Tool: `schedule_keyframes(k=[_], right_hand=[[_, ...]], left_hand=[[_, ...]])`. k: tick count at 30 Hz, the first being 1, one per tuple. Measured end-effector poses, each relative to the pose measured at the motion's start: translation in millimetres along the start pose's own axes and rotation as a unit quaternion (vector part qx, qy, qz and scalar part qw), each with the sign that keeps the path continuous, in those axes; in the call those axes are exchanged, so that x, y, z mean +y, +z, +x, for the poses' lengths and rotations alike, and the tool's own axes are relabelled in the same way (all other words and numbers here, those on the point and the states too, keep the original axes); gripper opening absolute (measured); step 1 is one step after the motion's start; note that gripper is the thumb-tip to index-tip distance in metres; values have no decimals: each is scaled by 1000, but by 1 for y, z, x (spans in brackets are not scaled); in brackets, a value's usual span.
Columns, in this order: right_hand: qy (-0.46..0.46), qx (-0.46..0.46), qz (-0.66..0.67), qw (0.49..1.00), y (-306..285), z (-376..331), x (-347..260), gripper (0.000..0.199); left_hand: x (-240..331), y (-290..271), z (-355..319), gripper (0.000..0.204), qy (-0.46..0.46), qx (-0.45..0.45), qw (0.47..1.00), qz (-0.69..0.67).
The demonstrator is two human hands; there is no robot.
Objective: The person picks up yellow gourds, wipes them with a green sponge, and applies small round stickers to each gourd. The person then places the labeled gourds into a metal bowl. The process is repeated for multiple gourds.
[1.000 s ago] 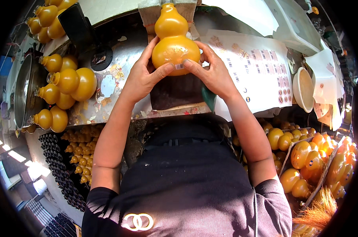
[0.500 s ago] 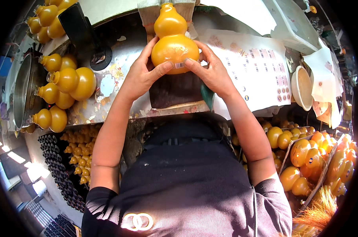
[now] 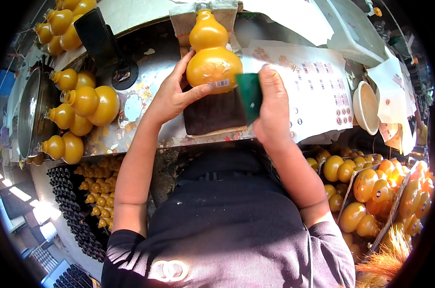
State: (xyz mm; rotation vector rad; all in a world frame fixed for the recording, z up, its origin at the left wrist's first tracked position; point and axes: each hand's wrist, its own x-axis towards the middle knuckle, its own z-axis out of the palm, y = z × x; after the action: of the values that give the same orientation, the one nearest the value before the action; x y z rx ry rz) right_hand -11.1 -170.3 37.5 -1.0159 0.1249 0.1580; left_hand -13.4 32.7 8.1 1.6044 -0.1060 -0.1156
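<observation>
A glossy yellow gourd-shaped bottle (image 3: 213,67) lies before me, its clear neck pointing away. Near its base is a small barcode label (image 3: 220,83). My left hand (image 3: 174,98) is wrapped around the bottle's left side, thumb pressing beside the label. In my right hand (image 3: 274,105) is a flat green scraper (image 3: 249,96), held upright with its upper edge at the lower right of the bottle. Below the bottle sits a dark pad (image 3: 212,115), and a greyish cloth (image 3: 181,24) lies under its neck.
Label sheets (image 3: 318,96) cover the table's right side, beside a round bowl (image 3: 366,106). More gourd-shaped bottles (image 3: 100,105) stand at the left, near a black stand (image 3: 95,36) and a metal pan (image 3: 30,110). Crates of bottles (image 3: 371,187) flank me below the table.
My right hand has left the bottle and taken up the green scraper from the table's edge, bringing it to the bottle's base. My left hand stays on the bottle.
</observation>
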Motion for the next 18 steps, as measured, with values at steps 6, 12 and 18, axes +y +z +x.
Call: schedule_keyframes(k=[6, 12, 18], right_hand=[[-206, -112, -373, 898, -6, -7, 2, 31], [-139, -58, -300, 942, -21, 0, 11, 28], [25, -24, -123, 992, -42, 23, -9, 18]], left_hand=[[1, -1, 0, 94, -6, 5, 1000, 28], [1, -2, 2, 92, 0, 2, 998, 58], [21, 9, 2, 91, -41, 27, 998, -32]])
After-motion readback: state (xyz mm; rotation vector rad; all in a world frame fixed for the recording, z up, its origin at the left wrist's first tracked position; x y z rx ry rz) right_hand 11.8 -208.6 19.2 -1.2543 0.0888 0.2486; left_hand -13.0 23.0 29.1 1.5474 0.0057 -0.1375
